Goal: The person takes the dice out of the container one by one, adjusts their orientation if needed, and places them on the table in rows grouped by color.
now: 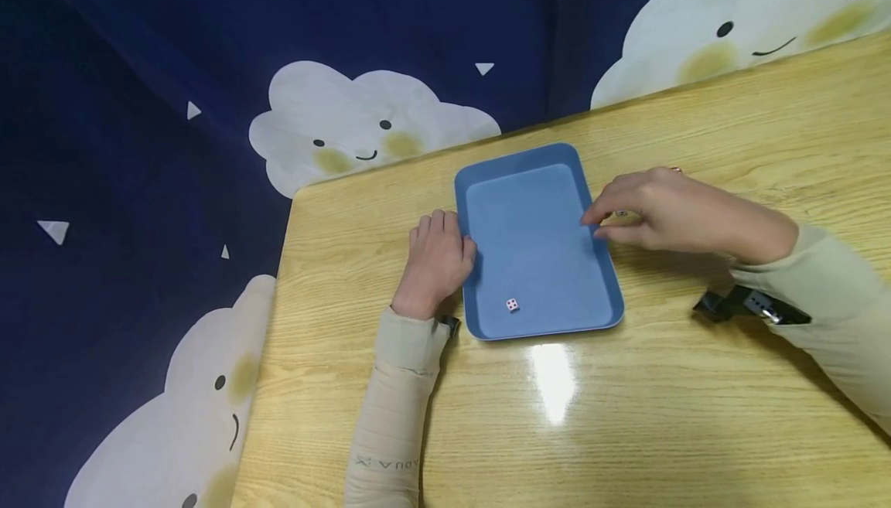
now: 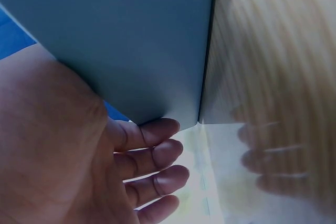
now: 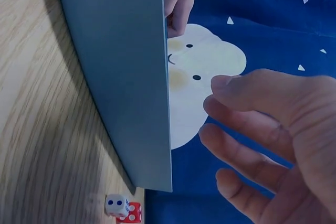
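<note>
A shallow blue tray (image 1: 536, 245) lies on the wooden table. My left hand (image 1: 435, 257) holds its left side, thumb over the rim; in the left wrist view the fingers (image 2: 157, 153) are bent beside the outer wall. My right hand (image 1: 647, 210) hovers at the right rim, thumb and fingertips apart and slightly bent, with nothing between them. Inside the tray, near its front left corner, sits a small pale die (image 1: 512, 305) with dark pips. Outside the right wall, a white die (image 3: 116, 204) with blue pips and a red die (image 3: 134, 213) lie close together.
The wooden table (image 1: 334, 260) ends at the left and back, where a dark blue cloth (image 1: 418, 13) with smiling white clouds hangs. Black straps (image 1: 755, 305) sit on both wrists. Light reflects off the tabletop in front of the tray.
</note>
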The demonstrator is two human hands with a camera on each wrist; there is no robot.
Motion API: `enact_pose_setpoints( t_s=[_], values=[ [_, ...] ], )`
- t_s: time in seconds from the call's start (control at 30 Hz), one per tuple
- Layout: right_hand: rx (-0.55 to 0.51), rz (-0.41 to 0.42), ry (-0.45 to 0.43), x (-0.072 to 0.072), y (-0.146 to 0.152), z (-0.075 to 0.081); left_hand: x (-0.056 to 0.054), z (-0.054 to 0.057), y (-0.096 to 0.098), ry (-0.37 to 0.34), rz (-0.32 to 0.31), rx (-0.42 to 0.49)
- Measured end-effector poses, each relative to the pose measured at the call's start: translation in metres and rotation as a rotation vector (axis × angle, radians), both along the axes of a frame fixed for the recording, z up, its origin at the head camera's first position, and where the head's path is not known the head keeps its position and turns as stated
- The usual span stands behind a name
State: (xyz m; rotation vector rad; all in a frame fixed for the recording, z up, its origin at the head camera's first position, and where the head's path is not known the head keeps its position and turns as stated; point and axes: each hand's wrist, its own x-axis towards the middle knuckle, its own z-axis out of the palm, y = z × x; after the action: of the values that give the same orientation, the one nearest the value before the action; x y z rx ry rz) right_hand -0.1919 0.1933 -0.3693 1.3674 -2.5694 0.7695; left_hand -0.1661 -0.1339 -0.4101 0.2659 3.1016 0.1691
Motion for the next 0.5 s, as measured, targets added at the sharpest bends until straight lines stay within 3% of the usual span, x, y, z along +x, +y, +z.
enact_pose_setpoints(
  t_s=[0.5],
  values=[
    [-0.037,0.108,0.034,0.0082,-0.0099,-0.0031,-0.0008,0.0011,0.004,-0.005,0.0,-0.009]
  ],
)
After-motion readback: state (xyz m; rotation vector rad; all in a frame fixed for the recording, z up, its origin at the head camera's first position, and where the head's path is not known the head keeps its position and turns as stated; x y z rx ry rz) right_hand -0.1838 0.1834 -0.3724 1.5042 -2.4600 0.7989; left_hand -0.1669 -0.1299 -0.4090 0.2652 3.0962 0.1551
